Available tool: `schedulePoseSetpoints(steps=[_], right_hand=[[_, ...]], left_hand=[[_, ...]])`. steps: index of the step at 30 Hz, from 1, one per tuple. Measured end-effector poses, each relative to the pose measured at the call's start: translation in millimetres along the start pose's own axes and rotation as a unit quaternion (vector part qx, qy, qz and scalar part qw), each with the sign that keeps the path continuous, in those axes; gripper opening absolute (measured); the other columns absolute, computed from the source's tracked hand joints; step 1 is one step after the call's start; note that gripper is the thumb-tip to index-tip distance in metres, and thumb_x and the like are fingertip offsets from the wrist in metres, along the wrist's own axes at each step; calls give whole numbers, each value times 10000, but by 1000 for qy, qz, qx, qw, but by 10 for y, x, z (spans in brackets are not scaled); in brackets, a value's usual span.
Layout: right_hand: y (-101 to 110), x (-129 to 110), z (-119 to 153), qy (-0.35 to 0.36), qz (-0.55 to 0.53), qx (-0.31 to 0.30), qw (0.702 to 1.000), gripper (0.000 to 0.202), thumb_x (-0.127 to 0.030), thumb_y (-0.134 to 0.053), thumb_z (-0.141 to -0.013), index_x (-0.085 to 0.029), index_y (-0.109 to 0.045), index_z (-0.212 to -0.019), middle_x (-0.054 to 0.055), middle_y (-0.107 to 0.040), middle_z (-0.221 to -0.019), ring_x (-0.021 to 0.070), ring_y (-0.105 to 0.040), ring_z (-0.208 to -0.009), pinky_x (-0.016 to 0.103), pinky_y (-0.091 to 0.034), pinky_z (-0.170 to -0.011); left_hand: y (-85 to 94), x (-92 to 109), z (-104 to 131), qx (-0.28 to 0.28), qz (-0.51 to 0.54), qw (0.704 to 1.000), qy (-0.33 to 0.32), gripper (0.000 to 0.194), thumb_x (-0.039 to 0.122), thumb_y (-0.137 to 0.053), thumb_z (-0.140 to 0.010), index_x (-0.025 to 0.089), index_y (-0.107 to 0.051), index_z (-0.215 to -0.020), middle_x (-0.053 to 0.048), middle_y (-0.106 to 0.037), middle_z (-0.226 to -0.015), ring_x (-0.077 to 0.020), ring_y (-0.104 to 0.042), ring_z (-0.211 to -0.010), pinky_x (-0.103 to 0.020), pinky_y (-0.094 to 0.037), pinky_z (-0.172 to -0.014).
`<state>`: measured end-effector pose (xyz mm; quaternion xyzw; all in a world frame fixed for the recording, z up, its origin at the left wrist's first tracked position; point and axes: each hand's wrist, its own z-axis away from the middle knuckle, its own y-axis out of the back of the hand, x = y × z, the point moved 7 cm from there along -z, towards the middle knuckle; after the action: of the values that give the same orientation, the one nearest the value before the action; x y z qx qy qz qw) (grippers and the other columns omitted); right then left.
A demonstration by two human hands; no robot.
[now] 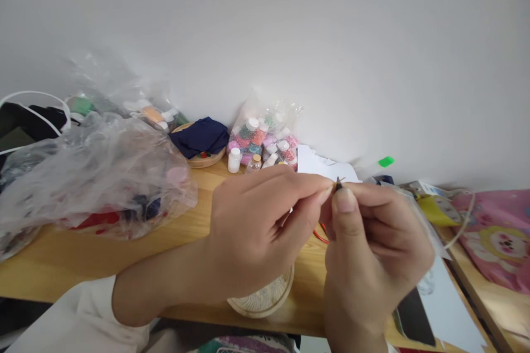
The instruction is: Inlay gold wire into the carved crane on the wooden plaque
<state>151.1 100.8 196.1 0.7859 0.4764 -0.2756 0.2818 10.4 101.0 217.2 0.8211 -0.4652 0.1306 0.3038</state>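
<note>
Fingertips of left hand point(252, 226) and right hand point(372, 242) pinched shut on tiny dark bead point(338, 183), above round woven hoop point(265, 297) on smooth wooden tabletop point(53, 256); crinkled clear plastic bag point(95, 176) left of hoop.

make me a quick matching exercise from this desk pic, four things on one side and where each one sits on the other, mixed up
Things:
1. navy cloth
2. small dark piece
3. green tag
4. large clear plastic bag

Places:
A. on the white wall, right of the bead bag
B. left part of the wooden desk
C. draped over a wooden hoop at the back of the desk
D. pinched between the left hand and right hand

Pairs: 1-C, 2-D, 3-A, 4-B
</note>
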Motion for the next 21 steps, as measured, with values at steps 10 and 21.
schedulePoseSetpoints(steps=[10,21], right_hand=[[-44,-8,21,17,-79,37,996,86,-121,-616,-898,-168,-664,-845,-46,-579,-622,57,-554,-526,176,-471,-463],[-47,8,14,8,-63,29,998,103,-112,-607,-897,-177,-652,-830,-47,-587,-622,65,-553,-521,192,-481,-456]], left_hand=[[2,32,-40,-16,7,1000,-24,130,113,-585,-905,205,-675,-893,72,-716,-686,-40,-620,-584,-104,-505,-568],[-8,-3,-71,13,24,1000,-9,137,128,-625,-903,232,-669,-826,103,-696,-654,-36,-596,-554,-128,-523,-582]])
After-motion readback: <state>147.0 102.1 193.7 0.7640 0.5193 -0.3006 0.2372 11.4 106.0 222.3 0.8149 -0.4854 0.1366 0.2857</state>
